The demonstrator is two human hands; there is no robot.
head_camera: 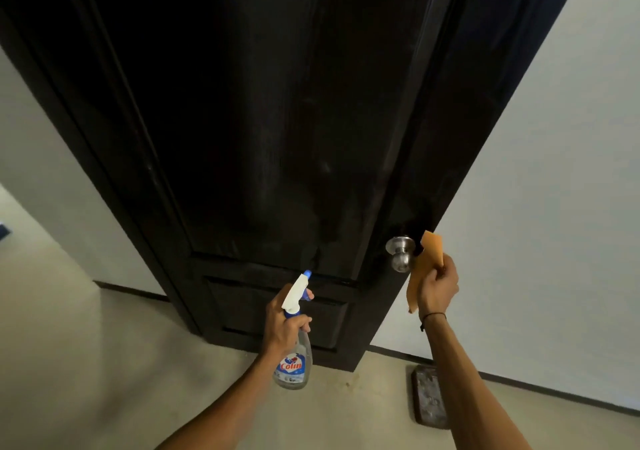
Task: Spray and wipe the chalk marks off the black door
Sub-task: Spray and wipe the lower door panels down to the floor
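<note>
The black door (277, 120) fills the upper middle of the head view, with faint pale smears and a damp-looking patch on its lower panel. My left hand (284, 325) grips a clear spray bottle (294, 352) with a white and blue trigger head, its nozzle aimed at the door's lower rail. My right hand (437, 286) holds an orange cloth (427, 259) just right of the steel door knob (400, 252), apart from the door surface.
White walls stand on both sides of the door frame (485, 103). The floor (138, 380) is beige. A flat grey stone-like block (429, 397) lies on the floor by the right wall, beside my right forearm.
</note>
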